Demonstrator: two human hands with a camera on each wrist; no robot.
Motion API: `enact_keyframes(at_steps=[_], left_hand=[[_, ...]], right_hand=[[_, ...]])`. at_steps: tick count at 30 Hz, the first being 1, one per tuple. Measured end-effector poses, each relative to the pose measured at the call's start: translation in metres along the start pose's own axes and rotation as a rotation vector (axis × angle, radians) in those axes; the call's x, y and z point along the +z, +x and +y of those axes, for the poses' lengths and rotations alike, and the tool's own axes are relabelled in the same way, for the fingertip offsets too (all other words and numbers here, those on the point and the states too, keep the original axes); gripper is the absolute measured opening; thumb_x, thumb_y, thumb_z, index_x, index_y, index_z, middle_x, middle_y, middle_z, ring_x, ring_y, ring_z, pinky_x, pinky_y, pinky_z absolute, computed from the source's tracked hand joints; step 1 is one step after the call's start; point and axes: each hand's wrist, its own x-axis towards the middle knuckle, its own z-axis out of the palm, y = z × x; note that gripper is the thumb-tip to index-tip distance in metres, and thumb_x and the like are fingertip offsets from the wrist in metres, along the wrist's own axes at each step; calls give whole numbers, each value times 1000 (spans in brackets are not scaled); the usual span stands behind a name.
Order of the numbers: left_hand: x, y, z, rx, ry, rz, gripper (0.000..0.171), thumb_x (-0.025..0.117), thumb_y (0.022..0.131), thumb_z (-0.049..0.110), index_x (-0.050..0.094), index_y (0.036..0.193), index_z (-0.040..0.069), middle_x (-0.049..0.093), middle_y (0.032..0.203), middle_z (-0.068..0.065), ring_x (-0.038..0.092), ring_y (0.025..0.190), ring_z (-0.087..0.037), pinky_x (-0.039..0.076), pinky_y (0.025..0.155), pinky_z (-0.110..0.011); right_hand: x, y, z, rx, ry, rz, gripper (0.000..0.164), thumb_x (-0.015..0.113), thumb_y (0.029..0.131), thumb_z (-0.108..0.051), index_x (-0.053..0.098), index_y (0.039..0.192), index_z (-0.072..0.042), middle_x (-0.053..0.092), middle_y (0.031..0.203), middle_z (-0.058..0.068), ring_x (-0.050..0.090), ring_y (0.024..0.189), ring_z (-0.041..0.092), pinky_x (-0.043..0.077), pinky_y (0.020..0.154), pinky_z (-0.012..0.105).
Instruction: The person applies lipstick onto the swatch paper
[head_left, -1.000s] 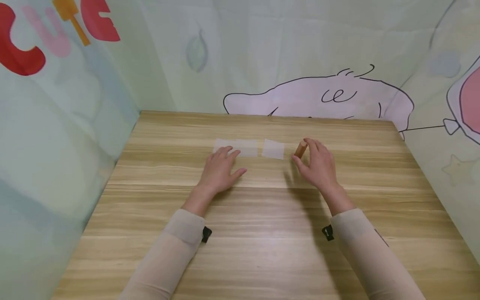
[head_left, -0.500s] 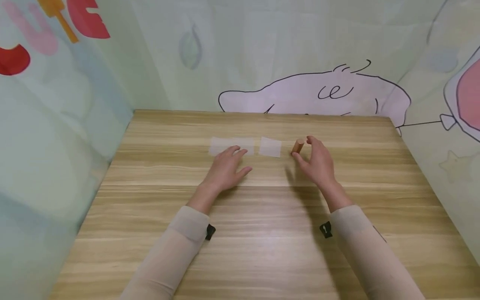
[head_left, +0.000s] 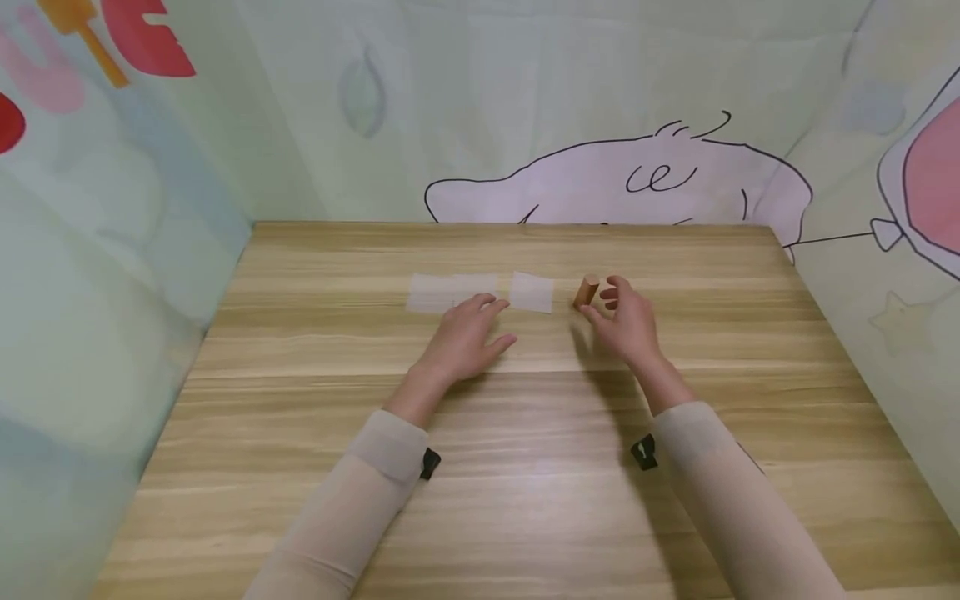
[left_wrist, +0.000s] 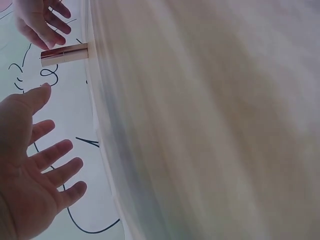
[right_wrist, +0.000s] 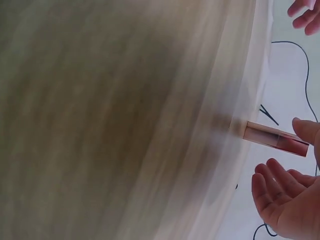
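Observation:
A lipstick tube, metallic rose with a reddish upper section, stands upright on the table near its far side. My right hand is just right of it, thumb at the tube's near side and the other fingers spread away from it, loosely bent. In the right wrist view the thumb lies close to the tube; whether it touches is unclear. My left hand hovers palm down with fingers spread, its fingertips by the white squares on the table, holding nothing. The left wrist view also has the tube between both hands.
A separate whitish square lies flat on the wood-grain table, left of the tube. Printed fabric walls with cartoon drawings surround the table's back and sides.
My right fingers have drawn off the tube, which stays standing. My left hand has shifted rightward along the squares. The head view has turned slightly to the right.

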Motion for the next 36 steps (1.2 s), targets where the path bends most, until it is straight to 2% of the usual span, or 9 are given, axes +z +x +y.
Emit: enact_keyframes(at_steps=[6, 13, 24, 30, 36], left_hand=[[4, 6, 4, 25, -20, -26, 56, 61, 102, 37, 51, 147, 5, 51, 146, -15, 48, 135, -32, 38, 113, -47], [9, 11, 6, 38, 6, -53, 55, 60, 102, 38, 52, 146, 6, 53, 144, -14, 51, 133, -31, 40, 111, -47], [10, 17, 11, 47, 13, -97, 57, 60, 102, 40, 50, 148, 9, 52, 145, -13, 50, 134, -30, 38, 113, -46], [13, 24, 15, 55, -9, -135, 58, 61, 102, 39, 48, 150, 10, 50, 148, -12, 48, 136, -29, 37, 115, -42], [14, 28, 19, 80, -5, -143, 57, 60, 102, 38, 48, 150, 9, 50, 148, -13, 48, 136, -28, 38, 114, -43]], right_hand=[[1, 7, 2, 75, -11, -70, 62, 68, 98, -25, 43, 144, 9, 58, 134, 27, 61, 119, 41, 48, 101, 52], [3, 13, 5, 87, -12, -117, 58, 68, 99, -21, 45, 144, 8, 57, 134, 28, 59, 123, 41, 48, 102, 51], [6, 22, 7, 90, 17, -121, 43, 70, 97, -17, 57, 130, 6, 61, 129, 26, 61, 118, 40, 49, 102, 49], [10, 26, 7, 74, 19, -106, 33, 72, 96, -19, 62, 117, 5, 64, 123, 25, 62, 115, 39, 50, 101, 47], [13, 28, 6, 62, 30, -78, 20, 72, 95, -17, 64, 101, 0, 67, 115, 21, 63, 110, 36, 51, 99, 45]])
